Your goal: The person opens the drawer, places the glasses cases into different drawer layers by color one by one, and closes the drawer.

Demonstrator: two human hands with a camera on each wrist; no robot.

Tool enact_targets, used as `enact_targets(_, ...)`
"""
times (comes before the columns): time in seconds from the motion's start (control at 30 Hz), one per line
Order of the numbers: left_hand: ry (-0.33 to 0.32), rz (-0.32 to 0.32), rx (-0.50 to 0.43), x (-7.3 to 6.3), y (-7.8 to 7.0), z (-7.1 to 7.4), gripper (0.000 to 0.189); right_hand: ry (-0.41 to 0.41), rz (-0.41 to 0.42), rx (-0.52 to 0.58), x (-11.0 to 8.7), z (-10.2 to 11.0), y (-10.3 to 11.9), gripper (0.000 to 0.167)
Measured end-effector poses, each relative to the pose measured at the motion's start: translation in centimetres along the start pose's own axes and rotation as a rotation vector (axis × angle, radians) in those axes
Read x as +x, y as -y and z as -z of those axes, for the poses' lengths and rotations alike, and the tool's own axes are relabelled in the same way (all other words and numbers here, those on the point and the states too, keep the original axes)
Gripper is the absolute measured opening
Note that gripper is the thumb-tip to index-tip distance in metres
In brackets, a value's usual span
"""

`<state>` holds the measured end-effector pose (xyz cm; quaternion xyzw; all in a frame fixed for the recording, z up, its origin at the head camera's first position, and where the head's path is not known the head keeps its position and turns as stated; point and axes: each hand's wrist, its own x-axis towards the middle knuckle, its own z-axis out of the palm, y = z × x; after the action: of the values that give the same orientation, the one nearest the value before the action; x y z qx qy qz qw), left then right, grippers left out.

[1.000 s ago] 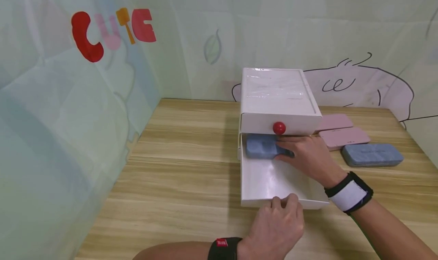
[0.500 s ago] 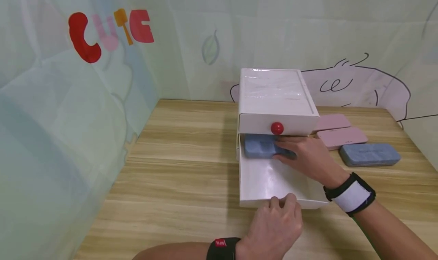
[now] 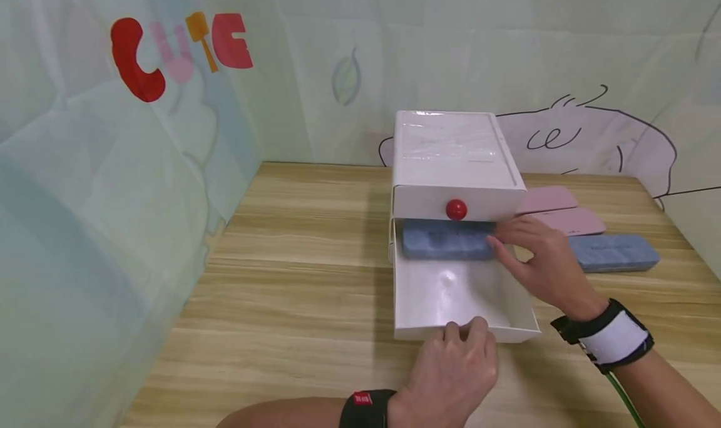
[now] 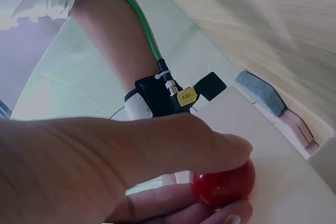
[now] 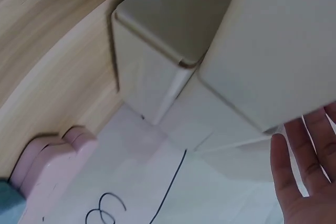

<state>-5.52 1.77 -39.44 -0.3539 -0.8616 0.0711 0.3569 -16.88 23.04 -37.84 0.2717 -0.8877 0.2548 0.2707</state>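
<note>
My left hand (image 3: 450, 371) stays at the front of the pulled-out lower drawer (image 3: 434, 296) of a small white cabinet. In the left wrist view its thumb and fingers pinch the round red knob (image 4: 224, 187) on that drawer. A blue, rounded oblong case (image 3: 445, 240) lies crosswise at the back of the drawer, partly under the upper drawer front. My right hand (image 3: 549, 262) hovers over the drawer's right side, its fingertips by the case's right end. In the right wrist view the fingers (image 5: 315, 166) look loosely straight and hold nothing.
The upper drawer (image 3: 422, 203), with its own red knob (image 3: 456, 209), is pushed in. Right of the cabinet lie another blue case (image 3: 616, 253) and two pink cases (image 3: 574, 220). Printed cloth walls (image 3: 293, 77) border the wooden table (image 3: 281, 290) at the left and back.
My right hand has let go of the blue case and moved right, out toward the drawer's side wall. The case stays in the drawer. My left hand has kept its place.
</note>
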Motion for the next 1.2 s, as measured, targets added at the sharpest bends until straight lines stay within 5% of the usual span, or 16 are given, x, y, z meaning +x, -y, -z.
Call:
enact_targets(0.23,-0.006,0.002,0.0,0.0,0.0,0.1,0.046,-0.053,-0.009,0.011,-1.0,1.2,-1.5,0.02)
enact_targets(0.6,-0.016,0.014,0.0,-0.2,-0.1,0.0,0.048,-0.061,0.049,-0.055,-2.2,2.0,-3.8,0.023)
enact_targets(0.83,-0.031,0.025,0.005,-0.1,-0.1,-0.1,0.048,0.041,-0.113,-0.109,-3.6,3.7,-6.5,0.019)
enact_targets(1.2,-0.016,0.006,0.016,-0.1,-0.1,0.0,0.049,0.052,-0.23,-0.215,-5.5,5.2,-9.9,0.014)
